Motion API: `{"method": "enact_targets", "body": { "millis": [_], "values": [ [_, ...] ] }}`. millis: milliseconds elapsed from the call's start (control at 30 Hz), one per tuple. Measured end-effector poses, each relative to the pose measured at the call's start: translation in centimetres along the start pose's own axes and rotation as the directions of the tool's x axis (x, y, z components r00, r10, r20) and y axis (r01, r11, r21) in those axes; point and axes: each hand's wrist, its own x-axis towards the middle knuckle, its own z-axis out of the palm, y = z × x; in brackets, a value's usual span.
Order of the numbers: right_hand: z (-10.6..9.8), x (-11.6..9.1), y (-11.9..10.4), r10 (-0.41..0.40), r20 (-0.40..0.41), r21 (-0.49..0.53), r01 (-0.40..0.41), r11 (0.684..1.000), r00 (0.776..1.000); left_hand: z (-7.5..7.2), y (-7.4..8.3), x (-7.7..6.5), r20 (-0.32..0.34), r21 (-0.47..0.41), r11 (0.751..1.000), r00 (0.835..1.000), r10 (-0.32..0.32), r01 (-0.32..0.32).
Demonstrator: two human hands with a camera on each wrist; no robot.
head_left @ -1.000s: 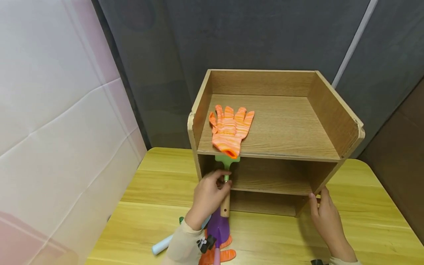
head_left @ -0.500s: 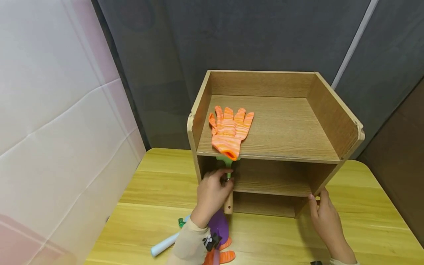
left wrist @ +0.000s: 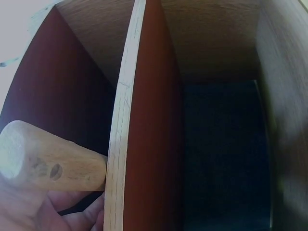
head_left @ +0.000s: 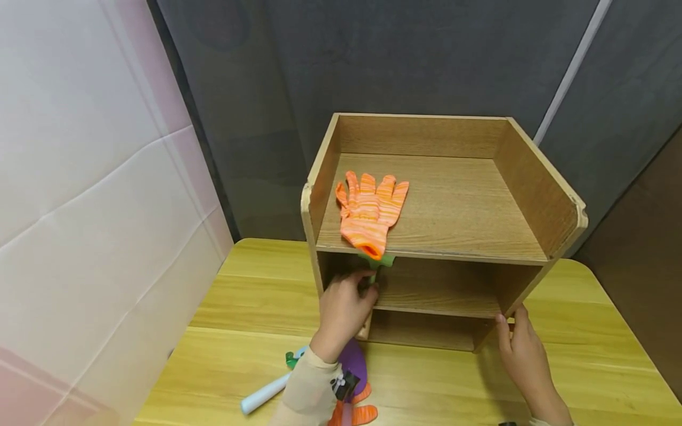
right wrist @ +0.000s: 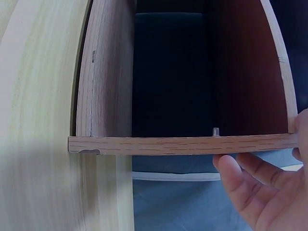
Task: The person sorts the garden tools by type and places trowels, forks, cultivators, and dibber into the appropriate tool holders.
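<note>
My left hand [head_left: 343,310] pinches the neck of a small garden tool [head_left: 387,261] with a green head and wooden handle. The head reaches into the middle compartment of a wooden shelf unit [head_left: 458,207], partly hidden beneath the top board. In the left wrist view the handle [left wrist: 67,166] sticks out at the compartment's mouth, beside the board's edge, with fingers under it. My right hand [head_left: 527,358] grips the right side panel, thumb at the front edge and fingers along the outer face [right wrist: 183,145]. An orange striped glove [head_left: 370,216] lies on the top board, its cuff overhanging the front.
On the wooden table [head_left: 240,302], a purple trowel [head_left: 353,361] lies over another orange glove [head_left: 364,414], both partly behind the left sleeve. A light blue rod-shaped handle [head_left: 263,395] and a small green part [head_left: 290,359] lie left of them. A dark curtain [head_left: 426,53] hangs behind the unit.
My left hand has moved the garden tool slightly right and deeper into the middle compartment; its handle now shows less below the hand. The right hand has stayed at the side panel.
</note>
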Motion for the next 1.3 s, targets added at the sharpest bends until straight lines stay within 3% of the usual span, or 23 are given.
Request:
{"method": "enact_targets", "body": {
  "millis": [300, 500, 733, 933, 1300],
  "values": [
    [0.2, -0.14, -0.08, -0.008, 0.005, 0.013, 0.008, 1.0, 1.0, -0.09, 0.07, 0.0, -0.035, 0.039, 0.999, 0.999, -0.019, 0.02],
    [0.23, -0.19, -0.18, -0.014, 0.01, 0.021, 0.014, 1.0, 1.0, -0.24, 0.17, 0.16, -0.022, 0.061, 0.997, 0.999, -0.044, 0.045],
    [0.19, 0.02, -0.06, -0.036, -0.032, 0.027, 0.037, 0.999, 0.999, -0.51, 0.49, 0.57, 0.013, 0.072, 0.997, 0.999, -0.043, 0.042],
    [0.03, 0.03, -0.21, -0.029, -0.022, 0.029, 0.03, 0.999, 0.999, -0.53, 0.54, 0.68, 0.03, 0.084, 0.996, 0.999, -0.036, 0.033],
    [-0.01, 0.09, -0.31, -0.028, -0.03, 0.034, 0.029, 0.999, 0.999, -0.46, 0.61, 0.66, 0.005, 0.121, 0.993, 1.0, -0.007, 0.007]
  ]
}}
